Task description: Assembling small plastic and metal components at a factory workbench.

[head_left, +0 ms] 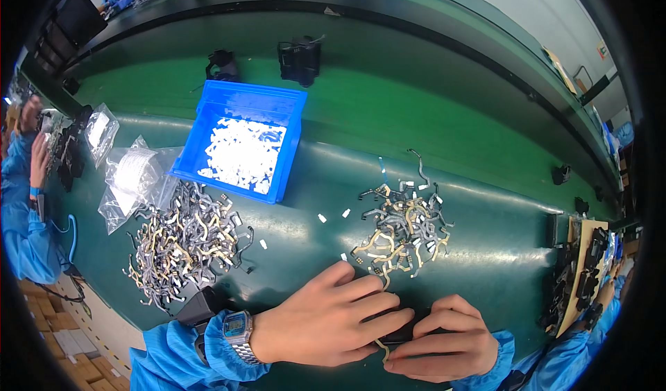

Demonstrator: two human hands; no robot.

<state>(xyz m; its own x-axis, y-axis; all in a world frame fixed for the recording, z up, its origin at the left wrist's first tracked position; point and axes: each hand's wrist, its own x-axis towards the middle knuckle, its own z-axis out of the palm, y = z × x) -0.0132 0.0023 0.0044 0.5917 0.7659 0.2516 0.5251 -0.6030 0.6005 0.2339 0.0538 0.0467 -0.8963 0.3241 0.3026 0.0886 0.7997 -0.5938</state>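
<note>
My left hand [333,318], with a metal-banded digital watch [238,334] on its wrist, has its fingers bent at the near edge of the right-hand pile. My right hand [447,342] faces it, its fingertips pinched together. Between them runs a thin yellowish flex cable [383,351]; its lower end is in my right fingertips and its upper end goes under my left fingers. A dark object [401,334] is partly hidden between the hands. Just beyond my left hand lies a pile of small grey and yellow flex cables [406,224] with white tabs.
A bigger cable pile [184,245] lies on the left. Behind it stand a blue bin [255,93] of small white pieces and clear plastic bags [135,176]. Loose white tabs [322,218] dot the green table [499,224]. Co-workers' hands [39,159] show at the left.
</note>
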